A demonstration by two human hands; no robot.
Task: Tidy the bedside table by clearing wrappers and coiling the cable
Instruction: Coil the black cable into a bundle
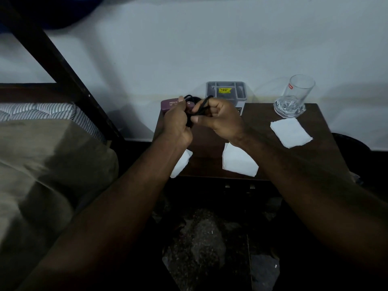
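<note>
Both hands closed — gripping black cable

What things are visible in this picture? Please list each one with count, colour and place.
bedside table: 1, dark brown, centre
paper squares: 3, white, on the table
glass: 1, clear, table's far right corner
box: 1, grey, yellow sticker, table's back edge
case: 1, maroon, table's far left
cable: 1, black, held above the table
bed: 1, striped mattress, left
left hand: gripping cable
right hand: gripping cable
</note>
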